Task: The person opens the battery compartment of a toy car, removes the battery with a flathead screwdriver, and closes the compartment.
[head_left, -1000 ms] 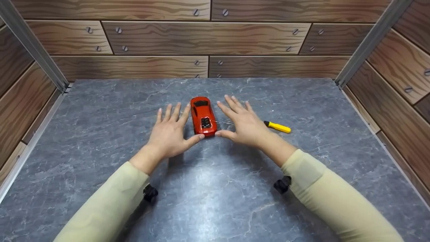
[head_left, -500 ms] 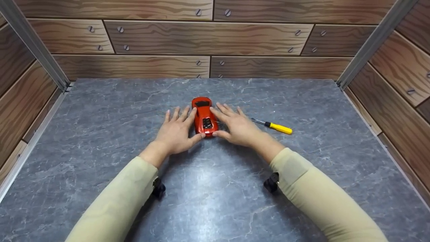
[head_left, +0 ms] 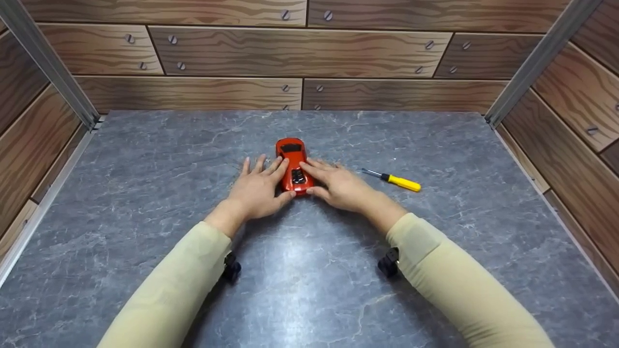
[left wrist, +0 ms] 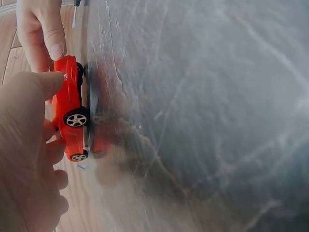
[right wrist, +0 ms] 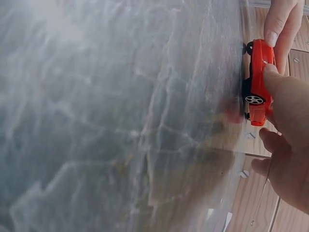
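Note:
A red toy car point(head_left: 293, 159) sits on the grey marbled table between both hands, its dark rear engine cover toward the person. My left hand point(head_left: 254, 193) touches its left side with the index finger and its near end with the thumb; the other fingers spread outward, mostly straight. From the right side, my right hand point(head_left: 346, 187) touches the car likewise, index fingertip on the body and thumb at the near corner. In the left wrist view, the car point(left wrist: 70, 104) shows its wheels close to the tabletop. The right wrist view shows the car point(right wrist: 259, 77) beside both thumbs.
A screwdriver point(head_left: 402, 182) with a yellow handle and black collar lies right of the right hand, its shaft toward the car. Wood-patterned walls point(head_left: 300, 53) enclose the back and sides of the grey table point(head_left: 145, 241). Metal posts point(head_left: 527, 58) stand at the back corners.
Both hands have moved inward from beside the car until their index fingers and thumbs touch it. The screwdriver's shaft has come into view. The car has hardly shifted.

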A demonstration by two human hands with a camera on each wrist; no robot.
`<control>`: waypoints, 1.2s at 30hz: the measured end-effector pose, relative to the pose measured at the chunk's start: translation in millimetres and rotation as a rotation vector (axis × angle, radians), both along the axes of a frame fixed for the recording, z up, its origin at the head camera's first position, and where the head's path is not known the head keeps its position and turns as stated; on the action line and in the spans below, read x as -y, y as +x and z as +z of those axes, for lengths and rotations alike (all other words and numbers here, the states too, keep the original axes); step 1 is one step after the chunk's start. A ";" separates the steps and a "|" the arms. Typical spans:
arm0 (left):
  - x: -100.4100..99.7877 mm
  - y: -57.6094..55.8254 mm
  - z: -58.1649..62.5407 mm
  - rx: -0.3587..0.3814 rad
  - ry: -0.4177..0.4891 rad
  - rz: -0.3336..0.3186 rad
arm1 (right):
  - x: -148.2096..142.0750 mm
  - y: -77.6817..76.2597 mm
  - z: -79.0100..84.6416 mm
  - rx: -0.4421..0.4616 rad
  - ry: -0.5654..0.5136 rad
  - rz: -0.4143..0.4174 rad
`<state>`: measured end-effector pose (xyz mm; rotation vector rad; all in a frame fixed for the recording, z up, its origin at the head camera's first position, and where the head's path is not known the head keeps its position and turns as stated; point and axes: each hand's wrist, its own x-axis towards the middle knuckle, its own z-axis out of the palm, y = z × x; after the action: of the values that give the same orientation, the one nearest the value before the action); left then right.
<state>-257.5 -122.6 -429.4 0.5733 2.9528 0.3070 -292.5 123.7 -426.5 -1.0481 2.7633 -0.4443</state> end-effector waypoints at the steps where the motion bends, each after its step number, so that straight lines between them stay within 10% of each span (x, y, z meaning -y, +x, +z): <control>1: -0.2 0.3 -0.1 0.002 0.001 -0.001 | -0.1 0.9 0.0 0.003 -0.006 0.000; 36: -9.2 59.4 -6.4 -0.081 0.073 -0.098 | -21.0 58.7 -5.5 -0.024 -0.066 0.049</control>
<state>-198.2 -113.4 -435.8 0.7548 2.9875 0.3912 -233.8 144.7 -432.0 -1.1413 2.7542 -0.5222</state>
